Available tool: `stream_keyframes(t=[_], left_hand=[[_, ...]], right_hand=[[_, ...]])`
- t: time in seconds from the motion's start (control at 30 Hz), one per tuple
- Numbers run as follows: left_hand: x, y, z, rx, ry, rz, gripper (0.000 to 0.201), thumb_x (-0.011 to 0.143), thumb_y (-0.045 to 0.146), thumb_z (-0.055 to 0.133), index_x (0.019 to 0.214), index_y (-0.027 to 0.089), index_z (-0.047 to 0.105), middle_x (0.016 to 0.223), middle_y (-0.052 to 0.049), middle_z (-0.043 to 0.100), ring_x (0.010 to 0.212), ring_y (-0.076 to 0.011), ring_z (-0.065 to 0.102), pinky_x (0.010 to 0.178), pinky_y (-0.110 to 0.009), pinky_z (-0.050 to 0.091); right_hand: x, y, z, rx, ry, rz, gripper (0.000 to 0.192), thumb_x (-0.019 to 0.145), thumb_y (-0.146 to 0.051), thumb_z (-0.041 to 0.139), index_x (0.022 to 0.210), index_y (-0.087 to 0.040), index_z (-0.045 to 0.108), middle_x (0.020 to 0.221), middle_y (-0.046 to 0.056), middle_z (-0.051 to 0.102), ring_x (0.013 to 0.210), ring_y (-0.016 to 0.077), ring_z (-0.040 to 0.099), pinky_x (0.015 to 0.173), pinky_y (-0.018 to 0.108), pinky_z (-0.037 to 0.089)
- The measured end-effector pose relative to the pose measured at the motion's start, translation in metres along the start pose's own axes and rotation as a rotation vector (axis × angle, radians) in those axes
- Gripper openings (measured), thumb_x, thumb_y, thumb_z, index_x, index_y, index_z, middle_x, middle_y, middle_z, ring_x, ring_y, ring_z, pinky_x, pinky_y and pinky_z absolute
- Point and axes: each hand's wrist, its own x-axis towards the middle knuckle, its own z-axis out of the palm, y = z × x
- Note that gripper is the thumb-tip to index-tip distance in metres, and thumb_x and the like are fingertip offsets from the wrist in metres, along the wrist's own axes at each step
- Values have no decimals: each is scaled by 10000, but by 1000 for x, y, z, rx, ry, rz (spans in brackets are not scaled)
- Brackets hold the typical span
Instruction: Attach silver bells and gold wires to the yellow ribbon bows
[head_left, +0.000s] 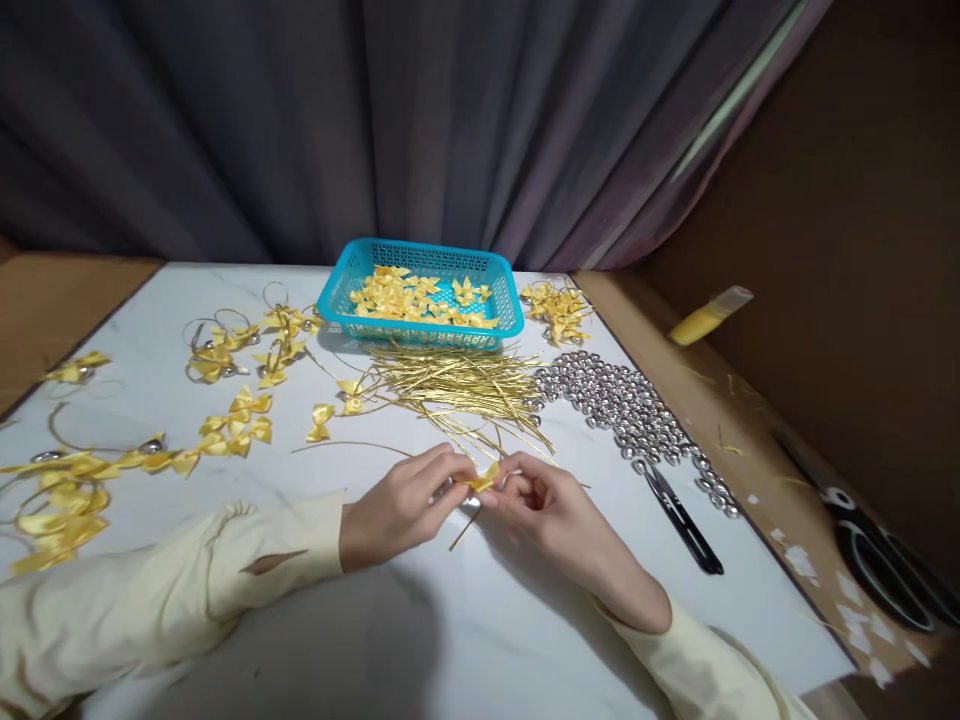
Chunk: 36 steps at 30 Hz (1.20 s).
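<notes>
Holding: one yellow bow (487,476), low over the surface (517,640), pinched between the fingertips of my left hand (401,505) and right hand (555,515); by my judgement, part-made. Just beyond: gold wires (457,385), a thick loose heap. Right: silver beads (619,400), many, loose. Behind: blue basket (420,325) of plain bows (394,290), seemingly unworked. Left and far right: wired bows (214,360), several bearing beads, apparently done.
</notes>
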Motion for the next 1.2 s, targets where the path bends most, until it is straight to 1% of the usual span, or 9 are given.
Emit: stream_keyframes(t=[0.1,0.2,0.27,0.33,0.53,0.83,0.93,1.07,1.2], left_hand=[[1,1,1,-42,2,-93,74,862,116,462,868,173,509,762,-14,585,667,-101,546,610,-193,439],[2,1,1,-66,-5,-112,74,851,109,478,858,173,514,763,-10,583,674,-99,550,608,-184,442],[2,1,1,-77,-7,-131,75,844,104,486,849,172,518,755,-5,579,674,-98,552,608,-180,443],[3,1,1,-91,-4,-170,66,835,106,504,845,167,526,754,-3,580,671,-96,556,610,-180,444],[4,0,2,-179,17,-280,54,814,174,573,853,165,538,755,1,586,668,-104,567,614,-196,454],[6,1,3,-191,9,-275,48,811,160,563,851,154,537,753,-6,589,672,-104,564,614,-199,453],[6,0,3,-197,1,-278,44,810,163,568,846,154,544,747,-2,586,660,-100,561,610,-200,452],[5,-2,4,-215,3,-283,43,812,145,558,852,152,545,758,-6,582,671,-100,563,618,-201,456],[3,-3,5,-206,10,-280,38,810,157,565,837,154,540,744,-2,574,654,-100,553,606,-205,452]], right_hand=[[0,5,-1,-217,158,-215,180,780,-281,627,844,-186,488,767,-4,522,558,92,440,530,220,369],[0,7,-2,-375,175,-392,87,796,-210,607,792,-186,523,909,51,514,707,134,501,619,245,415],[-1,7,-2,-420,182,-455,38,835,-180,548,802,-187,530,923,64,503,767,151,519,651,255,428],[-1,7,-1,-462,196,-493,60,860,-152,492,823,-184,528,924,73,502,811,164,523,691,268,433],[-2,7,-1,-512,198,-519,161,856,-99,447,966,-191,520,972,87,520,881,182,524,753,284,434],[-3,6,0,-594,164,-490,154,841,-95,421,859,-170,554,890,77,526,737,170,506,617,271,407],[-2,4,-1,-578,136,-448,84,842,-140,469,801,-162,539,886,78,513,762,179,496,649,288,411],[-3,2,-4,-462,129,-430,95,833,-155,514,740,-165,532,917,79,495,902,206,469,795,338,391],[-4,-5,-8,-157,63,-333,162,845,-211,523,688,-172,524,852,49,499,817,166,502,757,304,398]])
